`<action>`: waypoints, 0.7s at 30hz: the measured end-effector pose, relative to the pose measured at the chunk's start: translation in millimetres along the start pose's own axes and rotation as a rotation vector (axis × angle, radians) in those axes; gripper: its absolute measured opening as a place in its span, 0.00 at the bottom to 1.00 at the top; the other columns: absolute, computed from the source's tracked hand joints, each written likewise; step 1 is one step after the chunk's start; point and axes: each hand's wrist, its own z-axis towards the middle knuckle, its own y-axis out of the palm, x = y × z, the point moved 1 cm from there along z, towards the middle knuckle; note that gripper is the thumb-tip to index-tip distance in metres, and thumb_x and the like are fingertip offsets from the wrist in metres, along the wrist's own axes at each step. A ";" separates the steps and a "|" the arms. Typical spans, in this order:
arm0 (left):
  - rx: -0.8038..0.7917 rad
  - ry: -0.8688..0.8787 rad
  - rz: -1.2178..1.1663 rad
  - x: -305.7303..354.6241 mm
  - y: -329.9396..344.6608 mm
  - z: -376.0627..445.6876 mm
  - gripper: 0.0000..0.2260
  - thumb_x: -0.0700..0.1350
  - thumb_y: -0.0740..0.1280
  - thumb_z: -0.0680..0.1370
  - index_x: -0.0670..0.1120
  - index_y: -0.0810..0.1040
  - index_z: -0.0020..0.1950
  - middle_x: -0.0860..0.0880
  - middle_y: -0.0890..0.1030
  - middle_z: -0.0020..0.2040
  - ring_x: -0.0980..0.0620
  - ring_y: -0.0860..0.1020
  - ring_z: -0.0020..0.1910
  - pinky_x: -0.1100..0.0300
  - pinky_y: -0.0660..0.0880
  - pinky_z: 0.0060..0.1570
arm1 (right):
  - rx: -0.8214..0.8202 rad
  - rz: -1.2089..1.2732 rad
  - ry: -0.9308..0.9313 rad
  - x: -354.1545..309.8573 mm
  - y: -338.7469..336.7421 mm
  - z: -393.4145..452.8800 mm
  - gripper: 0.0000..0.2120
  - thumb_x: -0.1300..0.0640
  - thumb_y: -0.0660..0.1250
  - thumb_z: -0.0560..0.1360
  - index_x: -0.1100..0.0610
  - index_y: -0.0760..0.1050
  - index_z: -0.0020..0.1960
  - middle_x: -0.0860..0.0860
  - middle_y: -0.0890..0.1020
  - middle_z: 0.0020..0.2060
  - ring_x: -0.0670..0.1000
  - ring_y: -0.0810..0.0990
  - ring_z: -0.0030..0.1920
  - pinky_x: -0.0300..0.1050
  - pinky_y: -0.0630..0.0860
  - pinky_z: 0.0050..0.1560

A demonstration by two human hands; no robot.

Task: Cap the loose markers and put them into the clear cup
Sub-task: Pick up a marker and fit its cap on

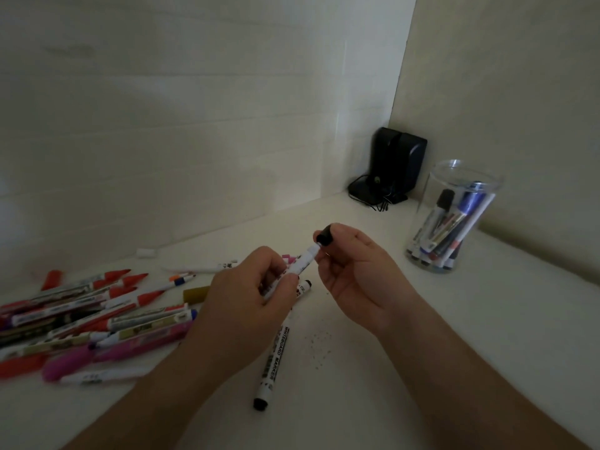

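My left hand (250,297) grips a white marker (303,264) with its tip pointing up and to the right. My right hand (354,274) pinches a black cap (324,238) right at that tip, touching or nearly on it. A black-ended whiteboard marker (272,358) lies on the white table below my hands. The clear cup (454,219) stands at the right and holds several capped markers. A pile of loose markers (97,319) in red, pink, gold and white lies at the left.
A black device with a cable (389,167) sits in the back corner where the two walls meet. A small white cap (144,252) lies near the back wall. Dark specks (319,349) dot the table surface between my forearms.
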 end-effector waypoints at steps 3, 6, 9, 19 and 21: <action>0.002 -0.002 0.006 -1.8 0.1 -0.3 0.06 0.49 0.67 0.81 0.53 0.75 0.44 0.56 0.77 0.35 0.58 0.71 0.26 0.65 0.68 0.25 | -0.019 -0.099 -0.077 -0.9 0.5 -2.3 0.04 0.60 0.68 0.80 0.57 0.81 0.47 0.56 0.86 0.47 0.51 0.82 0.42 0.41 0.80 0.44; 0.005 -0.009 0.002 -2.6 0.3 -1.0 0.06 0.49 0.66 0.81 0.53 0.75 0.44 0.58 0.77 0.35 0.59 0.72 0.26 0.67 0.69 0.25 | -0.027 -0.216 -0.188 -2.8 0.7 -4.3 0.04 0.63 0.68 0.80 0.57 0.79 0.47 0.57 0.86 0.47 0.52 0.82 0.44 0.44 0.78 0.48; 0.005 -0.019 -0.007 -3.0 -0.3 -1.1 0.06 0.49 0.66 0.81 0.53 0.74 0.44 0.61 0.77 0.34 0.59 0.73 0.27 0.67 0.69 0.25 | -0.036 -0.314 -0.233 -1.5 3.5 -7.8 0.04 0.65 0.68 0.79 0.57 0.79 0.47 0.57 0.85 0.45 0.51 0.83 0.43 0.47 0.76 0.49; -0.087 -0.172 -0.323 -5.4 5.1 -3.4 0.10 0.49 0.63 0.82 0.53 0.74 0.41 0.53 0.73 0.29 0.57 0.68 0.26 0.61 0.67 0.28 | -0.064 -0.210 -0.281 15.7 12.3 -9.7 0.05 0.66 0.67 0.79 0.58 0.80 0.51 0.59 0.86 0.45 0.52 0.84 0.46 0.48 0.78 0.52; -0.096 -0.218 -0.406 -6.1 6.5 -4.7 0.11 0.49 0.63 0.83 0.53 0.73 0.40 0.52 0.72 0.29 0.55 0.67 0.27 0.57 0.67 0.29 | -0.076 -0.221 -0.299 18.9 15.1 -11.5 0.05 0.66 0.67 0.79 0.58 0.80 0.51 0.60 0.86 0.45 0.53 0.83 0.46 0.48 0.78 0.50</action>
